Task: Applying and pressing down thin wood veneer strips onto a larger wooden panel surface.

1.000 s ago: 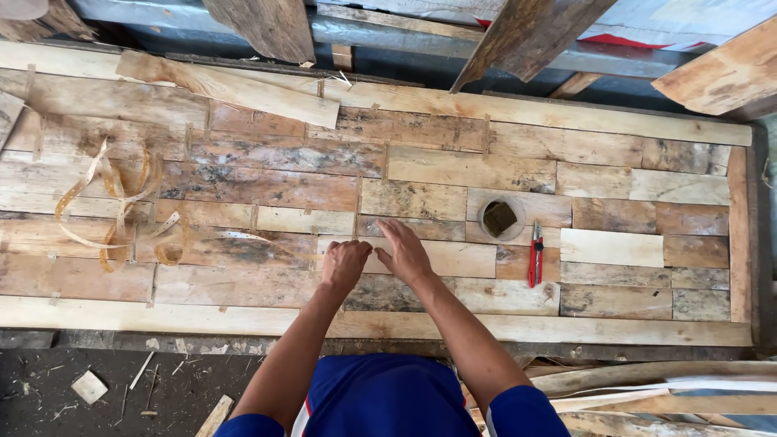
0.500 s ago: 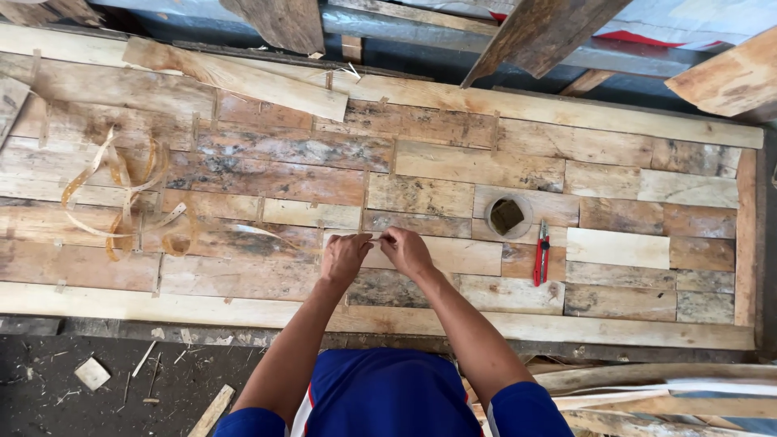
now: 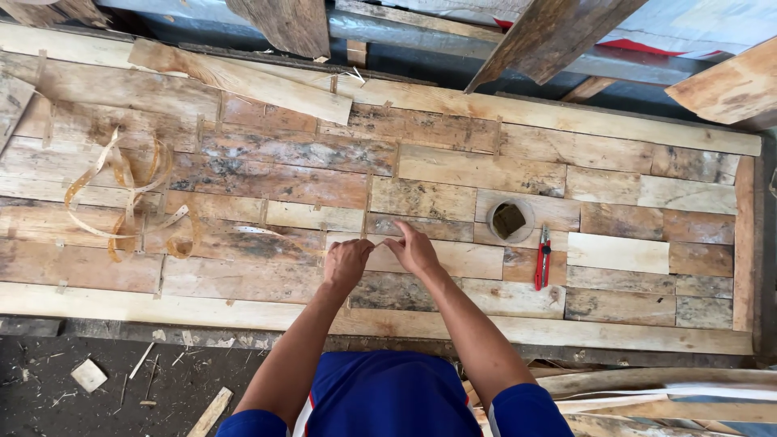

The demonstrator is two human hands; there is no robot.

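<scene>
Our left hand (image 3: 346, 263) and right hand (image 3: 413, 249) meet low at the middle of the patchwork table of joined wooden boards (image 3: 647, 251). To our right, a small round container with a dark block inside (image 3: 510, 220) and red-handled pliers (image 3: 541, 259) stand just beside each other, narrowing that side; beyond them the boards lie open to the far edge. To our left, curled pale wood shavings (image 3: 121, 194) clutter the surface, with open boards between them and us. Farther ahead, a loose pale plank lying at a slant (image 3: 243, 79) and leaning dark timbers (image 3: 542, 32) block reach.
</scene>
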